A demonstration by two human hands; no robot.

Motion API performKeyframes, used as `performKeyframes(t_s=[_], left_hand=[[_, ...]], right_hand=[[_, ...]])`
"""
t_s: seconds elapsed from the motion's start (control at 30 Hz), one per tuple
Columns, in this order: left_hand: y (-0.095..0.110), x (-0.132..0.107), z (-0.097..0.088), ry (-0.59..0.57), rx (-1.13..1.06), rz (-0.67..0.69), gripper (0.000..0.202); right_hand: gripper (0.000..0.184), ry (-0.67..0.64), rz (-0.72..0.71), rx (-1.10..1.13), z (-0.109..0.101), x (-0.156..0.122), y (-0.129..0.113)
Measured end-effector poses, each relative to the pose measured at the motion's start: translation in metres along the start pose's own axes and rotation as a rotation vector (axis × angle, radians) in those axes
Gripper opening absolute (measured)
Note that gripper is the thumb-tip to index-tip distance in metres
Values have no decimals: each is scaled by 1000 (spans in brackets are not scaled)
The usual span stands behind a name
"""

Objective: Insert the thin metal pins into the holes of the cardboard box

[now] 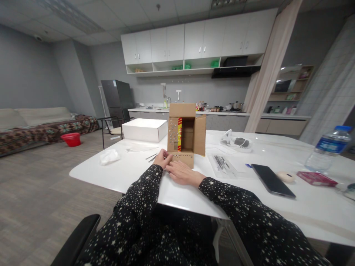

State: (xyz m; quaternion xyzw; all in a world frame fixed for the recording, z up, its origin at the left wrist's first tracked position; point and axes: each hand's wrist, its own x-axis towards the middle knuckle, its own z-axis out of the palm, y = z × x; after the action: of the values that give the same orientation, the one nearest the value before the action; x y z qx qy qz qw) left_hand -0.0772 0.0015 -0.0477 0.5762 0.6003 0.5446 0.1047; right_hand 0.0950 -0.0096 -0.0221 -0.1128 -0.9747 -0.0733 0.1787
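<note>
A small brown cardboard box (185, 130) lies on its side on the white table (133, 173), its opening facing me, flaps spread, a yellow and red strip inside. My left hand (163, 159) is curled at the box's lower left flap, fingers bent and touching the cardboard edge. My right hand (181, 172) lies flat on the table just in front of the lower flap, fingers stretched toward it. Both sleeves are black with white stars.
A white flat box (144, 129) stands behind on the left, a crumpled tissue (109, 156) and thin metal rods (151, 157) near it. On the right lie a bag of tools (222, 162), a dark phone (271, 180), a water bottle (327, 148), a pink packet (316, 178).
</note>
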Motion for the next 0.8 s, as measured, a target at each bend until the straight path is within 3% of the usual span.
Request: performKeyframes(t_s=[0.8], left_hand=[[0,1,-3,-80,21,-36,31]], right_hand=[[18,178,171,387,8,0,3]])
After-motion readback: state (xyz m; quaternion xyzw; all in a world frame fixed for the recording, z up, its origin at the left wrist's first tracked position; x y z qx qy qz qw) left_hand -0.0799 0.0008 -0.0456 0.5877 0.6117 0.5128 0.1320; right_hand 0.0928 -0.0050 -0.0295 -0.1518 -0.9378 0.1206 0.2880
